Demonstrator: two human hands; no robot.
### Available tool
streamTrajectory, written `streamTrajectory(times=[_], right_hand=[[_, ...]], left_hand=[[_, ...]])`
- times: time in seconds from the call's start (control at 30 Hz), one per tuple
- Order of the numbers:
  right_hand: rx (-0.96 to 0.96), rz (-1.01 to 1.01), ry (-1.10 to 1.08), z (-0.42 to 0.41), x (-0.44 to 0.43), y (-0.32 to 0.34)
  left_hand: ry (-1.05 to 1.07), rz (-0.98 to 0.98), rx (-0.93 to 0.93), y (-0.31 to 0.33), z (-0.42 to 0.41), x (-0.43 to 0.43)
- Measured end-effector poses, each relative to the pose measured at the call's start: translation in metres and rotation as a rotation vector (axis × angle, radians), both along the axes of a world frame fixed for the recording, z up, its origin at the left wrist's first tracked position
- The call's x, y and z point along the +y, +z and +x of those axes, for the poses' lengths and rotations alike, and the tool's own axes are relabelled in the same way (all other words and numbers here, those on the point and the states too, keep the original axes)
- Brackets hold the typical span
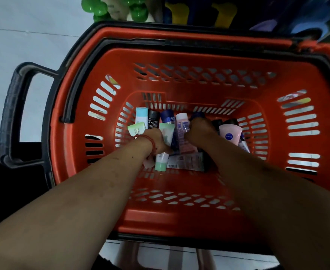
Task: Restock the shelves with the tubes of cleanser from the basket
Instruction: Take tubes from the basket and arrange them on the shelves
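Now at pick-up stage, both arms down inside basket [160, 219]. About 10 tubes [185, 161] heaped on its floor, most lying with caps toward far wall.

Handling, judged: light, soft-walled, glossy, so apt to slip or dent under a hard squeeze. Stiff only at cap and crimped end. Best taken round mid-body or at shoulder below cap, 1 or 2 per hand.

Left hand [157, 142]: sunk in heap, curled over mint tube [161, 162], thumb against it, apparently clamped on it. Fingertips hidden beneath.

Right hand [199, 133]: knuckles bunched, wedged between pink tube [181, 129] and Nivea tube [229, 134]. Cannot tell whether gripping anything or merely closed.

Bottles [138, 12] just beyond far rim, presumably on shelf.
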State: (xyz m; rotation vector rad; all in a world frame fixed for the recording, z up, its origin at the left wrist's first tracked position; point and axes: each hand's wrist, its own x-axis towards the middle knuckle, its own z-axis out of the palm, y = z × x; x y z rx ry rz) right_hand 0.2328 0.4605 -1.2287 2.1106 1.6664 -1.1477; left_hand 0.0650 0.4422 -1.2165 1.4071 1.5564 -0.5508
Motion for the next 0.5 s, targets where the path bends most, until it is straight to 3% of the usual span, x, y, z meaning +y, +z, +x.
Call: streamTrajectory(times=[0.27,0.5], right_hand=[[-0.054,-0.003,0.019,-0.015,-0.008,-0.008],[0.106,-0.027,-0.143,-0.012,-0.011,-0.022]], left_hand=[[0.243,-0.042,-0.040,-0.005,0.000,-0.009],[0.440,0.052,-0.191,0.000,-0.004,-0.001]])
